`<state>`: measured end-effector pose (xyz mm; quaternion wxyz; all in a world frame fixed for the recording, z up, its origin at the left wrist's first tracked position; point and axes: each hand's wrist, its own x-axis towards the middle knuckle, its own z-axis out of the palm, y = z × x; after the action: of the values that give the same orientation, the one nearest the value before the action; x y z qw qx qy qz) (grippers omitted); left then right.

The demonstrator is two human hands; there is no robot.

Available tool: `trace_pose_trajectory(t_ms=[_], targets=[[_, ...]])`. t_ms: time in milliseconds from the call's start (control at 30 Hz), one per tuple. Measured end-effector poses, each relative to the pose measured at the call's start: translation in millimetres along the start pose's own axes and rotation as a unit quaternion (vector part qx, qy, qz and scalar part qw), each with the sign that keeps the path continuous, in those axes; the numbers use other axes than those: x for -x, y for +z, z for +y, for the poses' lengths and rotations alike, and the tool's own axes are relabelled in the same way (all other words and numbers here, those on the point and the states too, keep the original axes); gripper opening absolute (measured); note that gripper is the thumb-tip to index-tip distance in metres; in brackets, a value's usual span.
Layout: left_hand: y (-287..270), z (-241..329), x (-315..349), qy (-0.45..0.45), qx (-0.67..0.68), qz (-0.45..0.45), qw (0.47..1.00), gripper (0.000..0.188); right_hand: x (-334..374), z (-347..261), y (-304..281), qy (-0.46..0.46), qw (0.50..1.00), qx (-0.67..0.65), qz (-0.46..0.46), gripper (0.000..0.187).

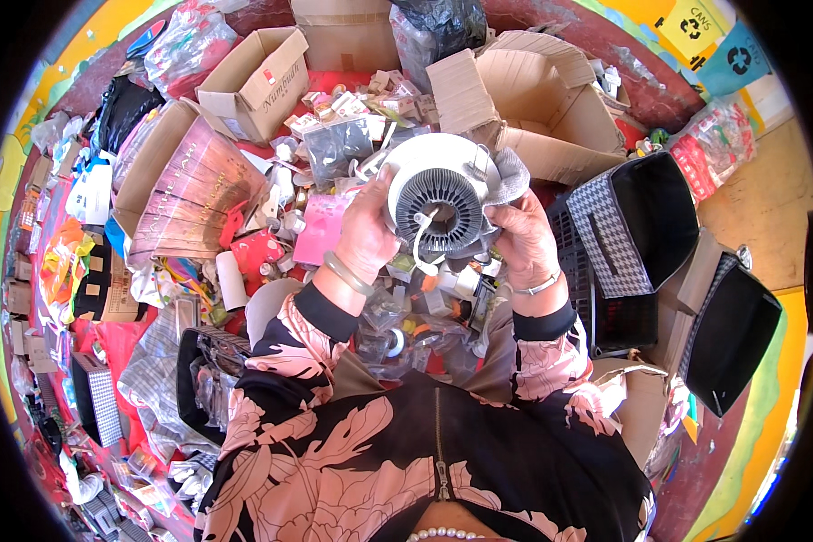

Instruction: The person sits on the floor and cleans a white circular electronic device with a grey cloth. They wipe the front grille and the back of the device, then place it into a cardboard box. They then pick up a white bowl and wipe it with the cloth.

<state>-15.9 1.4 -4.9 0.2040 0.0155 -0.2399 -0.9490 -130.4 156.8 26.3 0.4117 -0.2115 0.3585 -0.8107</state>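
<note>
Left hand (370,226): bare, fingers wrapped around the left side of the finned LED downlight (452,190).
Downlight: held up between both hands, fins and open centre facing the camera, with the jumbled small packages (379,104) beyond it.
White cable (422,244): hangs from the downlight's centre, its plug end just below the fins.
Grey cloth (512,173): bunched against the downlight's right side.
Right hand (521,237): bare, pinching the cloth at the downlight's right edge; whether its fingertips also touch the casing, I cannot tell.
Step in hand: probably wiping or steadying the downlight with the cloth.
Next move calls for: a firm left hold, light cloth pressure over the fins, and care not to snag the cable.
Plank-print carton (194,185): left of the downlight; pale lettering.
Brown open carton (253,86): beyond the downlight, to its left; dark lettering, small red mark.
Yellow poster (696,36): far right beyond the downlight; dark lettering, recycling arrows.
Blue poster (739,59): right of the yellow one; recycling arrows, partly cut-off lettering.
</note>
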Motion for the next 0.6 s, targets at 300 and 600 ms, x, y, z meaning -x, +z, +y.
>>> trace_pose_trajectory(t_ms=[300,600], targets=[[4.1,14.2,4.2,0.022,-0.111,0.042,0.993,0.033,6.9,-4.1,1.1,-0.29,0.742,0.59,0.129,0.04],[6.3,30.5,5.6,-0.005,-0.334,-0.025,0.942,0.034,8.7,5.4,-23.8,-0.296,0.711,0.637,0.026,0.026]])
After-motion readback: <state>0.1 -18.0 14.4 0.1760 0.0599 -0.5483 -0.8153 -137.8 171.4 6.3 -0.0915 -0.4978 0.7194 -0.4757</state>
